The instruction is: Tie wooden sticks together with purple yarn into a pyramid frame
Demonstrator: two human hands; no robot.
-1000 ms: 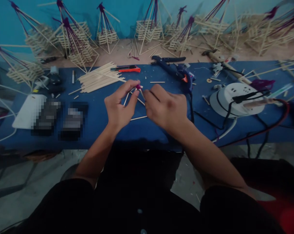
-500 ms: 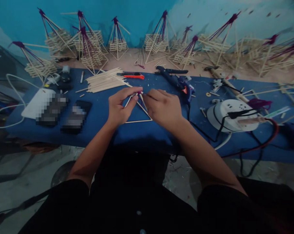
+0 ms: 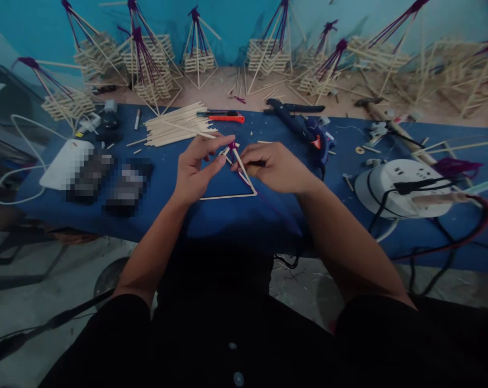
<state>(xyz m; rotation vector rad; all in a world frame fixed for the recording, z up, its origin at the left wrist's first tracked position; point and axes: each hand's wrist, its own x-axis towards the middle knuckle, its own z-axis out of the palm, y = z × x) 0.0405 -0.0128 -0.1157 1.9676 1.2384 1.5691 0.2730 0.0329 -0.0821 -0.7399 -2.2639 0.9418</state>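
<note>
A small frame of thin wooden sticks stands on the blue-covered table, its sticks meeting at a peak bound with purple yarn. My left hand grips that peak from the left, between thumb and fingers. On the other side, my right hand is closed, its fingertips pinched beside the right-hand slanting stick. A loose purple strand runs from by these fingertips down past the frame's lower right corner. Part of the fingertips is hidden behind the stick.
Behind the frame lie a stick pile, an orange utility knife and a blue glue gun. Rightward are a hammer and a white power strip with cables. Finished stick structures line the wall; blurred devices lie left.
My right hand has drawn back and down from the peak, uncovering the right stick and a purple strand. My left hand stays at the peak, fingers slightly more raised. The view has shifted.
</note>
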